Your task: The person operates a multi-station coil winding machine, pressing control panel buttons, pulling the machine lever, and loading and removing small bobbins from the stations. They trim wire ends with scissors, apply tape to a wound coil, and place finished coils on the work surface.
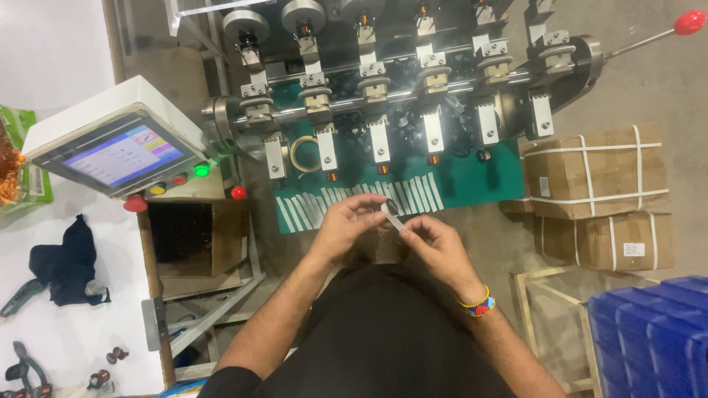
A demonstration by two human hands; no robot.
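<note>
Head view: above the green mat (472,184) of a multi-spindle winding machine (413,81), the left hand (346,225) pinches a small tape roll (389,207) while the right hand (435,239) grips its pale strip (395,221), judged light, flimsy, sticky, best held at the edges.

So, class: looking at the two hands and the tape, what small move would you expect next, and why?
Probably the right hand pulls the tape strip a little further off the small roll held in the left hand. The strip is short, stretched between both hands, and a row of cut strips lies on the green mat.
</note>
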